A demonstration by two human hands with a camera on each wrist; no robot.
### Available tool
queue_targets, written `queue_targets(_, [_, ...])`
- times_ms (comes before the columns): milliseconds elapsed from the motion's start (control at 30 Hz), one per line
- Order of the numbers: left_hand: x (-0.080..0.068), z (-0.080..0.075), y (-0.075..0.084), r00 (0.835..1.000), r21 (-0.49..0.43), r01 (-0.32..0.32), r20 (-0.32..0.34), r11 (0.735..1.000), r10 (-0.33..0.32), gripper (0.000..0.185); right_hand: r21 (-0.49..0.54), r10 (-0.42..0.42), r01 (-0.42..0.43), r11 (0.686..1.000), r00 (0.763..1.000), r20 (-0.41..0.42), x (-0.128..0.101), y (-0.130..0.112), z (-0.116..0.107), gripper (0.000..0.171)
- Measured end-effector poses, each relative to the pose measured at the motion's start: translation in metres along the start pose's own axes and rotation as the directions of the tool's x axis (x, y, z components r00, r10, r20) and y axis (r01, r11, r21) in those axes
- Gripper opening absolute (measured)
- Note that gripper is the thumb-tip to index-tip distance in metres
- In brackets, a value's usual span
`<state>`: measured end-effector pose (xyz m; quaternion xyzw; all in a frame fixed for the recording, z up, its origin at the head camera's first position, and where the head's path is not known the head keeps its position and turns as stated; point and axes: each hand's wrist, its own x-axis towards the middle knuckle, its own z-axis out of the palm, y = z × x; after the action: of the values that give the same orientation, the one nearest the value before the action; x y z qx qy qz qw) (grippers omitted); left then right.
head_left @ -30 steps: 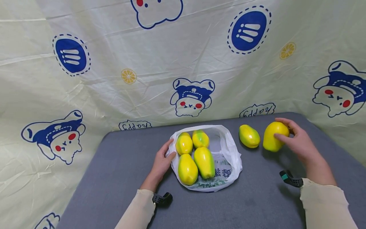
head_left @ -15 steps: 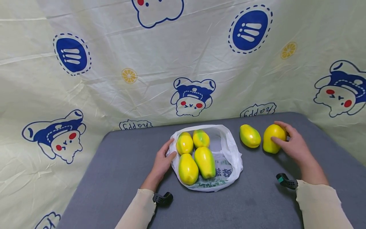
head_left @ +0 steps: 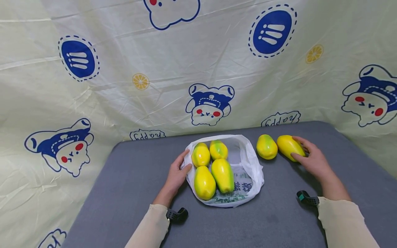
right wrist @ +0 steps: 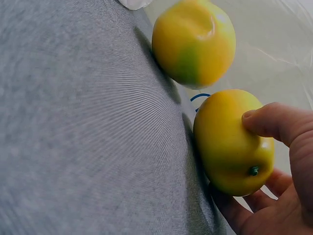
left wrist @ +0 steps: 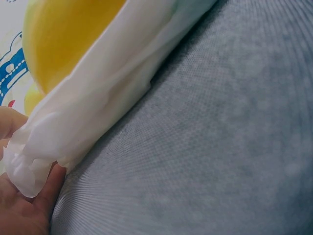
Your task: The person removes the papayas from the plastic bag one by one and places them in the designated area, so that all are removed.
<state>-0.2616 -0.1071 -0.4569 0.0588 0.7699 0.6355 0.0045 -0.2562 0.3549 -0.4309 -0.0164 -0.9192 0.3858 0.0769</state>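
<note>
Now the right hand [head_left: 311,159] curls its fingers [right wrist: 268,120] round a papaya [head_left: 289,147] lying at two o'clock on the grey surface [head_left: 279,213] — a second papaya [head_left: 266,146] just beside it. Left hand [head_left: 176,174] pinches the white bag's [head_left: 251,168] rim at nine o'clock — four papayas inside.

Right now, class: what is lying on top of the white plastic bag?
Four yellow-green fruits lie on the white plastic bag. Green printing shows beside them; the bag under the fruits is hidden.

Grey table [head_left: 124,193] bears bag [head_left: 248,179], two loose papayas [head_left: 266,147].
</note>
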Motion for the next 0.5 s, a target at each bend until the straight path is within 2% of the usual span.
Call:
queue_targets(233, [-0.0002,0.0001,0.0008,1.0,0.004,0.002,-0.004,1.0,-0.002,0.054,0.019,0.01,-0.01,1.0,1.0,-0.013,0.0001,0.0006,0.0026,0.068])
queue_targets(500, [-0.0005,0.0003,0.0005,1.0,0.003,0.009,-0.006,1.0,-0.009,0.054,-0.021,0.012,-0.013,1.0,0.999,-0.042,0.0012,-0.0078,-0.0004,0.066])
